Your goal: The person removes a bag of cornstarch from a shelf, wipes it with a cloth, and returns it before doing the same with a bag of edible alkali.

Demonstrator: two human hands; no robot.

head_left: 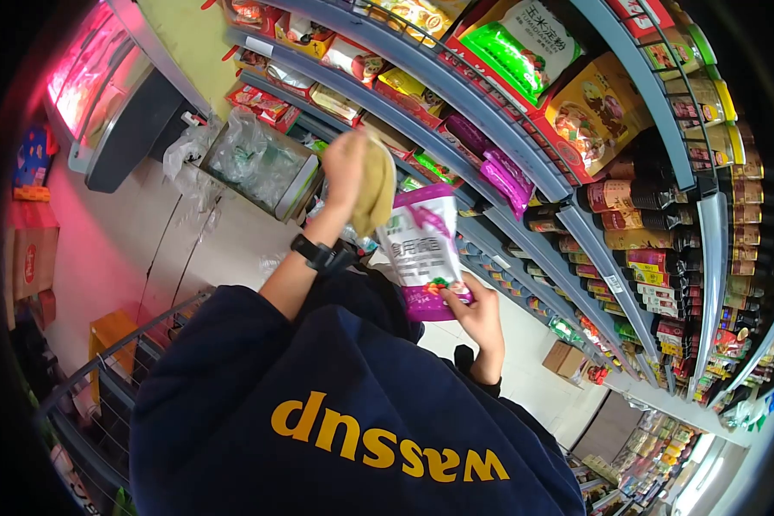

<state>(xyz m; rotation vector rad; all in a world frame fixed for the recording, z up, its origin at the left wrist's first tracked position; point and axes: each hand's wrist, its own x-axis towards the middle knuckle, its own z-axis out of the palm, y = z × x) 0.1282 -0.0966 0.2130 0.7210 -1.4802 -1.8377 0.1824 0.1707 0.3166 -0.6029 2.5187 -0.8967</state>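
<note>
At the centre left, my left hand [344,170], with a black watch on its wrist, is closed on a folded tan cloth [374,189]. This hand and the cloth's upper end are slightly blurred. Just right of the cloth is a white and purple packet [421,245] with Chinese print and a vegetable picture, held upright. My right hand [477,316] grips its lower right edge, thumb across the front. The cloth's right edge is close to the packet's upper left side; whether they touch, I cannot tell.
Shelves [490,99] of packets and bottles curve across the top and right. An open box [297,185] of clear plastic bags stands beyond my left hand. A pink-lit display case [103,86] is at upper left, a wire cart [103,365] at lower left, and a cardboard box [563,359] on the floor.
</note>
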